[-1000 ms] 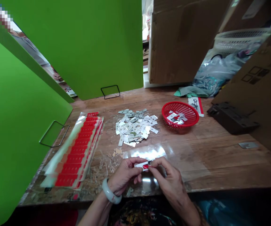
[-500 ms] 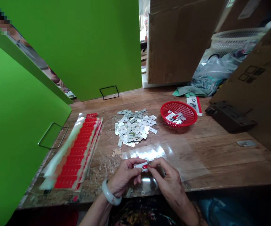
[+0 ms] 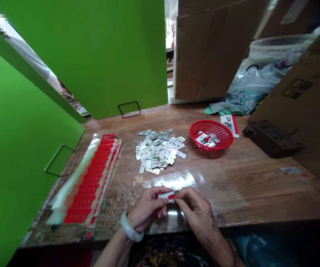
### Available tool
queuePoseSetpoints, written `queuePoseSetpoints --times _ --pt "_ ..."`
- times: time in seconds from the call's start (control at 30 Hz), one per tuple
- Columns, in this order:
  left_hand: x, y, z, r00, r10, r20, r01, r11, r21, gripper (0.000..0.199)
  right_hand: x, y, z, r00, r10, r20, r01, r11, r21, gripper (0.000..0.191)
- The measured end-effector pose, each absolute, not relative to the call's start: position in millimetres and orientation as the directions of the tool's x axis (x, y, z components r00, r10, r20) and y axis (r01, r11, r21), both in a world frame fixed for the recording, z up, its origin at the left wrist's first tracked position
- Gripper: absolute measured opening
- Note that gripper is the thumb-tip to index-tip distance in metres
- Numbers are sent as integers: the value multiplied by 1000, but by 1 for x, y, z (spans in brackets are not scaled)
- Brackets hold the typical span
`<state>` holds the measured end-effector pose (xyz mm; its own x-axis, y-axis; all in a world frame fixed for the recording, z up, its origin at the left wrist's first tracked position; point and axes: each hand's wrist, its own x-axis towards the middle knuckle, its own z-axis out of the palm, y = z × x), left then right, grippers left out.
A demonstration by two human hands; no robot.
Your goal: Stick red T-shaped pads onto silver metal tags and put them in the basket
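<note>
Near the table's front edge, my left hand (image 3: 149, 205) pinches a small flat metal plate (image 3: 164, 195) by its left end. A red piece (image 3: 171, 197) lies on the plate's right part. My right hand (image 3: 197, 207) has thumb and forefinger closed at the edge of that red piece. Beyond my hands lies a heap of similar metal plates (image 3: 160, 150). A red plastic basket (image 3: 211, 135) to the right holds several plates. On the left are sheets of red stickers (image 3: 87, 178).
Green panels (image 3: 107, 55) with wire stands border the left and back. Cardboard boxes (image 3: 204, 48) stand behind and at the right. A dark metal block (image 3: 272, 139) and a single plate (image 3: 290, 170) lie right. Clear film (image 3: 215, 185) lies under my hands.
The red piece on the plate sits slightly differently between my fingers. Both hands have hardly moved. Behind the left panels, what shows through the gap has changed.
</note>
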<state>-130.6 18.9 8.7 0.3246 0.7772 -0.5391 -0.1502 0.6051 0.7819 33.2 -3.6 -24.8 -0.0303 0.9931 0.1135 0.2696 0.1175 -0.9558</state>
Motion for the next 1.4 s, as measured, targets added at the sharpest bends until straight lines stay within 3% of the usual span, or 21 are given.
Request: queuePoseSetpoints --times 0.37,0.6,0.8,0.93,1.13,1.4 --pt "-120 15 1 152 876 -458 -1 464 886 32 29 -4 -22 -33 996 77 304 83 -949 12" --pt "-115 7 1 29 970 -243 177 234 956 23 18 -4 -31 17 999 -38 125 -40 -991 11" --pt "-118 2 -4 2 995 -96 294 91 952 21 13 -2 -25 57 998 -32 65 -36 -997 12" --pt "-118 2 -3 -4 985 -170 202 167 965 22 14 0 -18 115 993 -9 95 -20 -995 14" --pt "-119 8 -5 15 924 -381 -38 382 924 32 16 3 -23 37 997 -70 60 -72 -996 15" --pt "-126 10 -11 57 896 -441 -71 444 893 37 18 7 -18 33 994 -106 165 -110 -980 14"
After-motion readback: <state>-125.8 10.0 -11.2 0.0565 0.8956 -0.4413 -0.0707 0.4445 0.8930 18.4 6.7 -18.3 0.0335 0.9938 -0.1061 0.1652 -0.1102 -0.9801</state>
